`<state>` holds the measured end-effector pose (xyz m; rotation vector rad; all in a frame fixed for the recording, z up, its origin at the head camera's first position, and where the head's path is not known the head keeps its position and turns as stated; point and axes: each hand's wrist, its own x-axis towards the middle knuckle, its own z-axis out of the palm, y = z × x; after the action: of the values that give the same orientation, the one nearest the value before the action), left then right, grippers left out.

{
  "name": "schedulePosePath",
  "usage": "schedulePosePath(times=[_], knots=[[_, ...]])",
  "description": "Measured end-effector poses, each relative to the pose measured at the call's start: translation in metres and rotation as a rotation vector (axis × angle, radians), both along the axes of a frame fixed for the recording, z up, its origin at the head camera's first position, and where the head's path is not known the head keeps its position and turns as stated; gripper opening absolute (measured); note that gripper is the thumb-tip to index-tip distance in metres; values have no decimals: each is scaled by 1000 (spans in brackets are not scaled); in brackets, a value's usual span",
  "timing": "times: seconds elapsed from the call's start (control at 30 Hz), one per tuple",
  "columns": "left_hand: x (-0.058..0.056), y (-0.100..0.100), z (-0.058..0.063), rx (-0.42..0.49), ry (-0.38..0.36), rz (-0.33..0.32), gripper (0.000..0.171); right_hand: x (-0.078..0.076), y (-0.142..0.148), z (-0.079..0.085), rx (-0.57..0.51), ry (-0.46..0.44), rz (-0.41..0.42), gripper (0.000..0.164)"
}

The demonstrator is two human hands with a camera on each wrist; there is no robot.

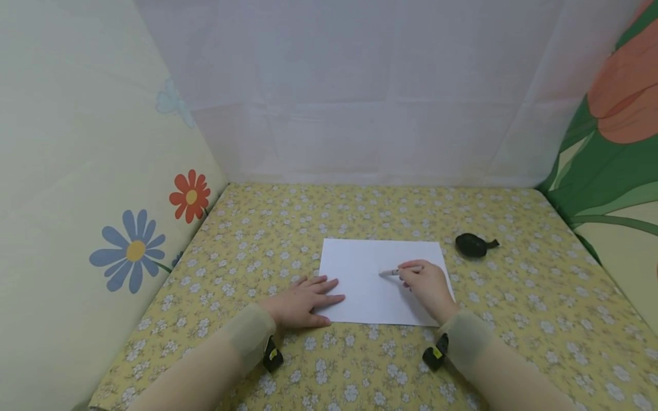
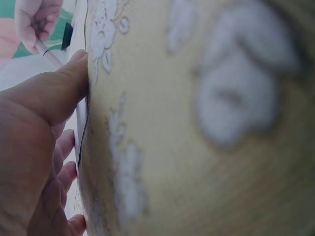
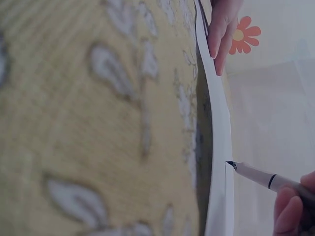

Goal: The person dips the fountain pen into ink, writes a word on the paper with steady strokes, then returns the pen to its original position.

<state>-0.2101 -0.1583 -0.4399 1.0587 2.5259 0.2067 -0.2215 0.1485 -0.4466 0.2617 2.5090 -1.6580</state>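
Observation:
A white sheet of paper (image 1: 360,257) lies flat on the table. My right hand (image 1: 428,287) pinches a slim white pen (image 1: 393,272) over it. In the right wrist view the pen (image 3: 253,173) has a dark pointed tip and a black ring round its barrel. The tip meets the sheet or hovers just above it; I cannot tell which. My left hand (image 1: 303,302) rests with fingers spread on the paper's left edge, holding nothing. Close up in the left wrist view, its thumb and fingertips lie along the near and left edges of the sheet.
A black oval object with a short tail (image 1: 471,245) lies right of the paper, its kind unclear. Yellow flowered cloth (image 1: 267,222) covers the table. A pale sheet (image 1: 360,114) hangs behind; flower-printed walls (image 1: 61,171) stand at both sides.

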Motion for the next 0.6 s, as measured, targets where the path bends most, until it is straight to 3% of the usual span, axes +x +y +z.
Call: schedulePosePath(times=[0.6], knots=[[0, 0, -2, 0, 7, -1, 61, 11, -2, 0, -8, 2, 45, 19]])
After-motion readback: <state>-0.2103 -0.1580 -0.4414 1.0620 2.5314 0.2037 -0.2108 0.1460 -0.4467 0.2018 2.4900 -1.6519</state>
